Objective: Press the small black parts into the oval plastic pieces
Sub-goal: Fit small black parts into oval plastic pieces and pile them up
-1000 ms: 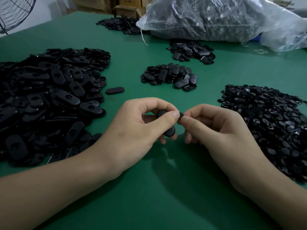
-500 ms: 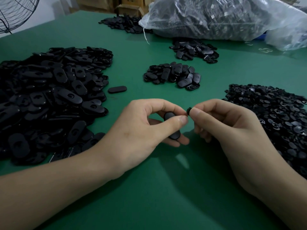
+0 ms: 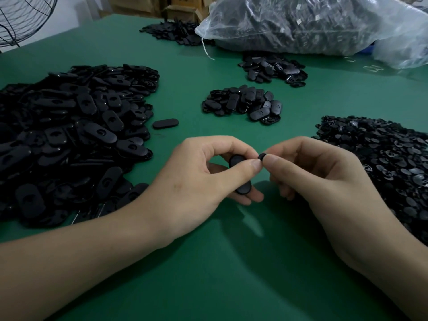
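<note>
Green table (image 3: 208, 281) bears black heaps (image 3: 69, 126); left grip (image 3: 196, 179) pinches oval piece (image 3: 236, 160), right grip (image 3: 324, 181) pinches small part (image 3: 262, 156).

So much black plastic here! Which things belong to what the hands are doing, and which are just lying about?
In the job: oval piece in the left hand; small black part pinched by the right hand; heap of ovals, left; heap of small parts, right.
Lying about: plastic bag; fan; cardboard boxes.
</note>
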